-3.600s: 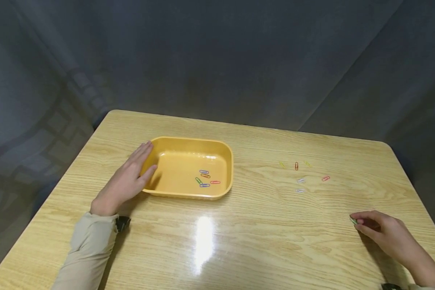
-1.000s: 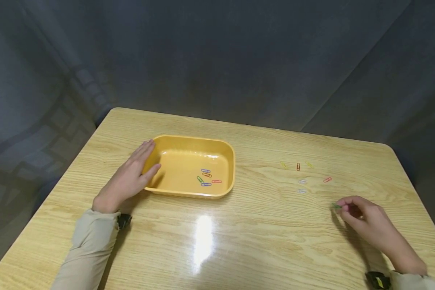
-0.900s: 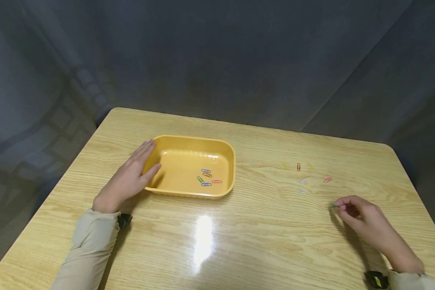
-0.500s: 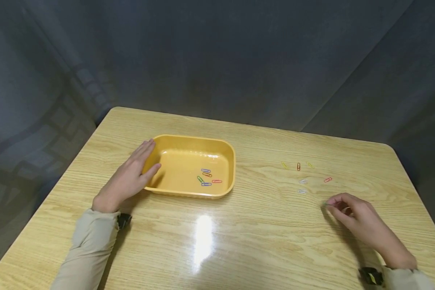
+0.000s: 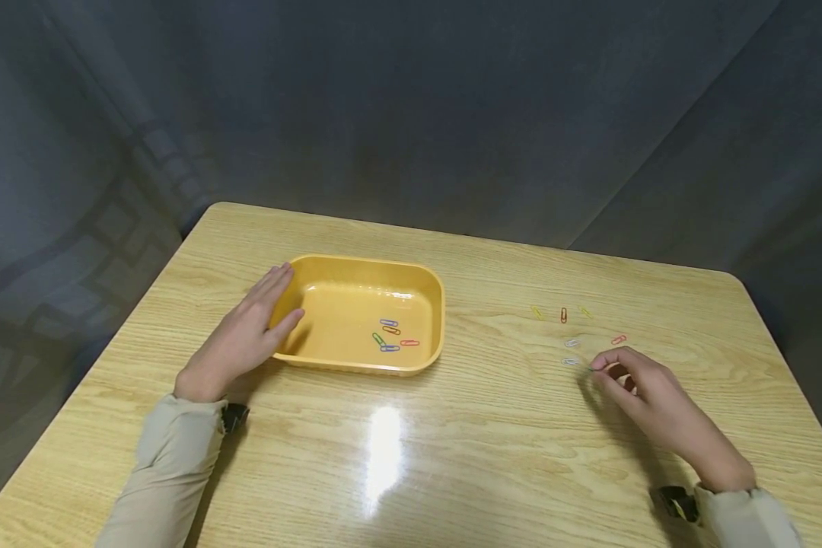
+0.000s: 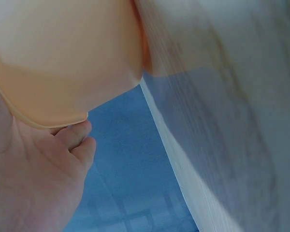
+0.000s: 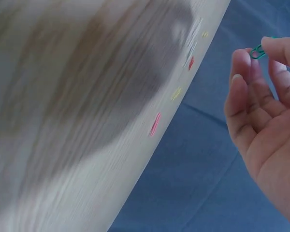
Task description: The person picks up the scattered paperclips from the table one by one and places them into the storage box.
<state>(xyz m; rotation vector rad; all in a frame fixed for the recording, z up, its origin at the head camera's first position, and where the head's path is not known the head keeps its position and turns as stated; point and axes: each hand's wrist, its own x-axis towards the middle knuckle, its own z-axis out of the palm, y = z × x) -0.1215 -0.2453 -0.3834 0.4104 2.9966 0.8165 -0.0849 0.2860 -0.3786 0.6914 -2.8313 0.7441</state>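
Note:
My left hand [image 5: 236,335] rests against the left end of a yellow plastic tray [image 5: 356,368]. Its fingers lie fairly straight along the rim, and the thumb reaches over the inside. In the left wrist view the fingers [image 6: 76,135] touch the outside of the tray wall [image 6: 63,104]. A green paper clip [image 7: 257,51] is pinched between the thumb and fingertips of my right hand [image 5: 647,392], above the table. Only a sliver of that clip shows in the head view. Just left of those fingertips lies a white paper clip [image 5: 570,361].
Inside the tray are several paper clips, among them a green one [image 5: 379,339] and a pink one [image 5: 409,343]. On the wooden table [image 5: 493,441] behind my right hand lie yellow [image 5: 536,312], red [image 5: 564,315], pink [image 5: 619,339] and white clips. A dark curtain [image 5: 411,114] hangs beyond.
The right hand has moved left and away from me, carrying the green paper clip towards the white ones. My left hand and the tray have stayed in place.

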